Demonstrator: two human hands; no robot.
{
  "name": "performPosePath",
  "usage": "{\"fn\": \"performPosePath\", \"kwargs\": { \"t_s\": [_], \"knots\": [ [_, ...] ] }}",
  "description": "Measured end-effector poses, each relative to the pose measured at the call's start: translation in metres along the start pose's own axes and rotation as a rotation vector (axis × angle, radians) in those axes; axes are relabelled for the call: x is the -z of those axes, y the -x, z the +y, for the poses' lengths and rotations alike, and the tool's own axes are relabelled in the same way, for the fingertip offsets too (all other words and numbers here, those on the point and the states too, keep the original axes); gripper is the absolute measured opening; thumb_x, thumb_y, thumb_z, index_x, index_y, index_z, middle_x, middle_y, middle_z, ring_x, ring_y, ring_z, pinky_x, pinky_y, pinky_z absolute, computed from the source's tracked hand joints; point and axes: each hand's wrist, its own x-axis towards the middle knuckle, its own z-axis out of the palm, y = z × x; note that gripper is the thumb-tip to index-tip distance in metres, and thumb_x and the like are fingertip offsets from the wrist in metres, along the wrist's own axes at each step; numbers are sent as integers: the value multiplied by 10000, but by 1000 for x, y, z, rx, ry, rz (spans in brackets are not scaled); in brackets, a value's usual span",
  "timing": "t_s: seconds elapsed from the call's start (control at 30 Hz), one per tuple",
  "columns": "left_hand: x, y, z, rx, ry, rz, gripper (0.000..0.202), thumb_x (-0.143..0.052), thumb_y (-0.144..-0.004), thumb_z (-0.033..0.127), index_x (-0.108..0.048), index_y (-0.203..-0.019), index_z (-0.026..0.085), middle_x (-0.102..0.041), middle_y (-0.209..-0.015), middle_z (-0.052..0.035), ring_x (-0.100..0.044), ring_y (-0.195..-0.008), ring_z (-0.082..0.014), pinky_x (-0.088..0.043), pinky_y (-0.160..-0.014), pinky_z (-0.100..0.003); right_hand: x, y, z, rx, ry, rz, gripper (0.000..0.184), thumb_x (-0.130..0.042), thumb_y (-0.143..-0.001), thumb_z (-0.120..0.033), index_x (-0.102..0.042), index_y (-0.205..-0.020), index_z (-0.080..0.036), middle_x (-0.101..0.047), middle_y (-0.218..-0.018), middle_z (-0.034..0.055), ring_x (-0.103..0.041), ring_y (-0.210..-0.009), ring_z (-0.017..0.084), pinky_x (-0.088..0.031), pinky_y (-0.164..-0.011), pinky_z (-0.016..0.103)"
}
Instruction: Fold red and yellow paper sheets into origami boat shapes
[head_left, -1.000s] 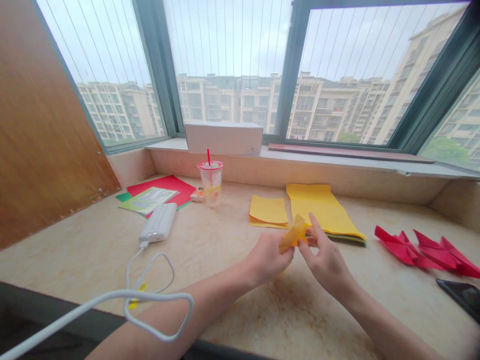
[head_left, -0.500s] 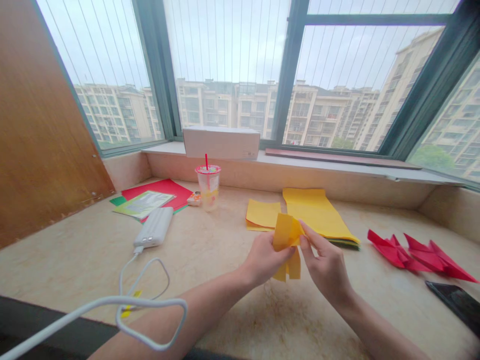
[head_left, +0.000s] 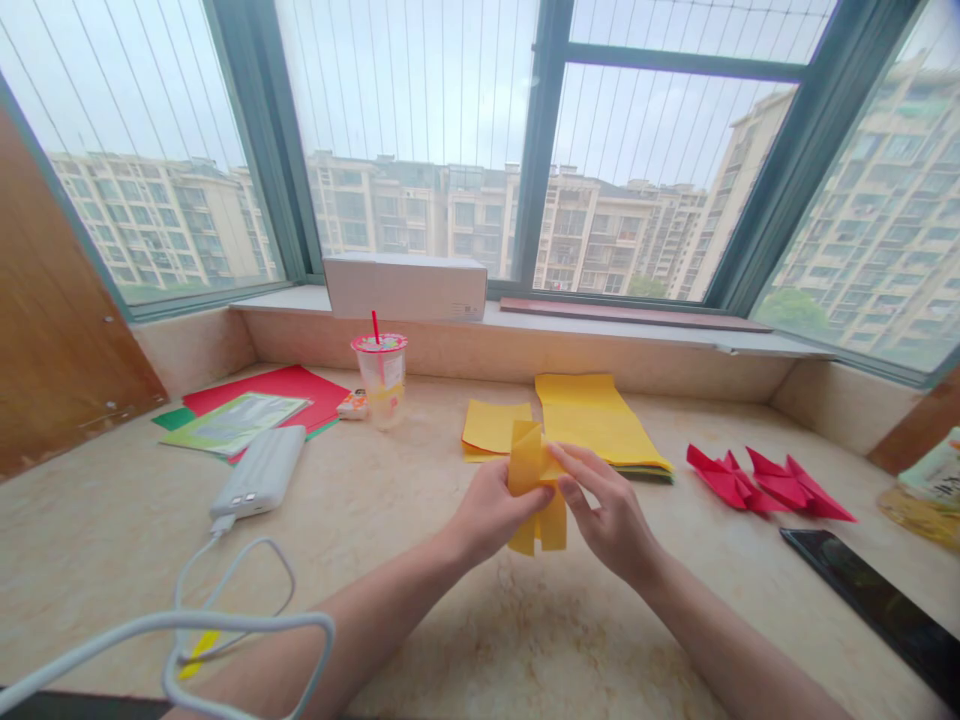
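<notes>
A piece of folded yellow paper (head_left: 526,455) is held upright above the counter, its lower end split into flaps. My left hand (head_left: 489,505) grips it from the left, thumb across the front. My right hand (head_left: 604,505) has its fingertips at the paper's upper right fold, index finger and thumb close together on it. Just behind lie a small yellow square sheet (head_left: 495,425) and a stack of larger yellow paper (head_left: 592,415) with darker sheets below. Two red folded paper shapes (head_left: 727,480) rest to the right.
A clear cup with a straw (head_left: 382,380) stands at the back left, beside a small box (head_left: 352,405). Further left are red paper (head_left: 315,385) and a white power bank (head_left: 259,470) with a white cable (head_left: 247,625). A black phone (head_left: 862,590) and a bottle (head_left: 934,490) are at the right.
The view has turned to the right, bringing the bottle into sight. My right fingers have shifted slightly on the folded paper; both hands still hold it.
</notes>
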Motion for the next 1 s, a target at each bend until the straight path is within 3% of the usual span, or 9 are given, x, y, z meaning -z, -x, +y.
{"fn": "performPosePath", "kwargs": {
  "t_s": [0.3, 0.5, 0.7, 1.0],
  "knots": [
    [3, -1, 2, 5, 59, -66, 382, -814, -702, 376, -695, -932, 95, -687, -856, -79, -619, -741, -153, -475, -679, -240, 8, -4, -6, -61, -41, 24, 360, -522, -949, -219, -597, -1300, -244, -656, -976, 55, -609, -828, 180, -533, -811, 351],
    [5, -1, 0, -5, 71, -116, 404, -800, -724, 380, -692, -996, 101, -699, -938, -103, -642, -828, -192, -496, -747, -277, 8, -5, -7, -43, -73, 57, 363, -526, -922, -164, -627, -1261, -249, -636, -988, 50, -601, -828, 168, -521, -789, 327],
    [5, 0, 0, -15, 54, -117, 354, -810, -718, 362, -690, -941, 114, -679, -853, -58, -602, -733, -139, -464, -672, -232, 9, -5, -8, -62, -103, 73, 375, -505, -909, -127, -658, -1229, -249, -634, -916, 38, -588, -799, 165, -519, -756, 311],
    [3, 1, 2, 11, 22, -37, 367, -769, -747, 421, -683, -913, 105, -680, -853, -79, -609, -746, -165, -461, -667, -248, 10, -3, -8, -47, -128, -21, 406, -480, -970, -231, -557, -1368, -252, -624, -979, 58, -592, -846, 172, -526, -784, 325]
  ]
}}
